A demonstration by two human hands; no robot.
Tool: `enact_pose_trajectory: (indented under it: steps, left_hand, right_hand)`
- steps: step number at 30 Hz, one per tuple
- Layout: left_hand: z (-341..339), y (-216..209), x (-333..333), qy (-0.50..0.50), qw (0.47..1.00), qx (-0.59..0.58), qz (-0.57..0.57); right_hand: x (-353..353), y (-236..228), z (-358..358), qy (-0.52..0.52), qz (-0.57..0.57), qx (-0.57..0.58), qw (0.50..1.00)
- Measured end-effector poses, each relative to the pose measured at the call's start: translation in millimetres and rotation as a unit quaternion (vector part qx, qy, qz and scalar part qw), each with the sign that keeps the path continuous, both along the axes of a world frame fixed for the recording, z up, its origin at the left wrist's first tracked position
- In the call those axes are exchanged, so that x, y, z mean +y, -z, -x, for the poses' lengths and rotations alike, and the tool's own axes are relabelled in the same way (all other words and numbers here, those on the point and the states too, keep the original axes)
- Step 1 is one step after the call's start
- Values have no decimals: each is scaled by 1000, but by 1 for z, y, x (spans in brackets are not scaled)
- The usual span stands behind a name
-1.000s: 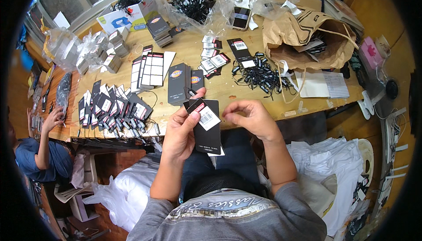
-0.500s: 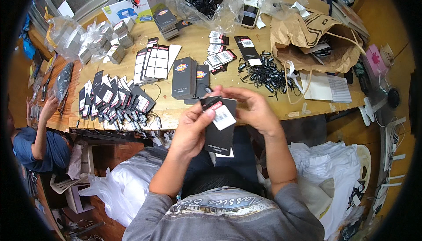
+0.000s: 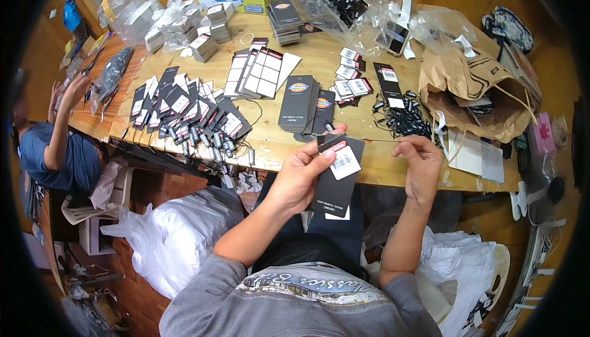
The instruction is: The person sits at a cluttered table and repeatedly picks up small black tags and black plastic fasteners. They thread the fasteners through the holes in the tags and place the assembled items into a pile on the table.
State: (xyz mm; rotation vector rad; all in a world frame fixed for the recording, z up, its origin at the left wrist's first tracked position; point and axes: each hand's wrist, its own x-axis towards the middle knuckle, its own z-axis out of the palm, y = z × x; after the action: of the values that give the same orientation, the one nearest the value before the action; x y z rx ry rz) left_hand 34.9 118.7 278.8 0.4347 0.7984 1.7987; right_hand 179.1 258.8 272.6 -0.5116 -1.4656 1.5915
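In front of my chest, my left hand (image 3: 296, 180) is closed on a black hang tag (image 3: 335, 192), with a smaller white barcode tag (image 3: 345, 164) lying over it under my thumb. To the right, my right hand (image 3: 421, 164) has thumb and forefinger pinched together. A thin cord, hard to make out, seems to stretch from the tags' top to that pinch. Just beyond the left hand stand stacked black tags (image 3: 297, 108). Past the right hand lies a heap of black cords with small clasps (image 3: 402, 117).
Strung tags (image 3: 184, 105) are heaped on the left of the table. Sticker sheets (image 3: 261, 73), barcode tags (image 3: 350, 79) and a phone (image 3: 393, 37) lie farther back. An open paper bag (image 3: 473, 91) stands at right. Another person (image 3: 58, 146) sits at far left.
My right hand has drawn away from the tags to the right, fingers pinched. My left hand still holds them. The view has swung, so the table sits farther right in it.
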Motion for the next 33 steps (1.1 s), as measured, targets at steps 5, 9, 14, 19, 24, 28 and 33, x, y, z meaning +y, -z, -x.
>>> enact_pose_trajectory:
  steps: [5, 9, 14, 19, 24, 28, 33]
  left_hand:
    - [-15, 2, 2, 53, 998, -31, 18]
    - [-14, 7, 3, 58, 998, -20, 29]
    - [-1, 10, -1, -9, 994, -105, -2]
    - [-1, -3, 4, 17, 989, -135, -50]
    - [-10, 2, 13, -46, 999, -9, -4]
    - [-13, 4, 13, -33, 996, 85, -13]
    - [-9, 7, 12, -97, 978, 182, 34]
  right_hand:
    - [-3, -10, 14, -100, 121, 230, 960]
    - [-3, -17, 23, -189, 278, 369, 867]
    - [-8, -31, 7, -95, 64, 238, 964]
    - [-39, -35, 16, 33, -119, 44, 991]
    - [-58, -26, 33, -51, -163, -65, 983]
    - [-49, -18, 35, -29, -185, -99, 977]
    - [-49, -24, 28, 19, -132, -95, 986]
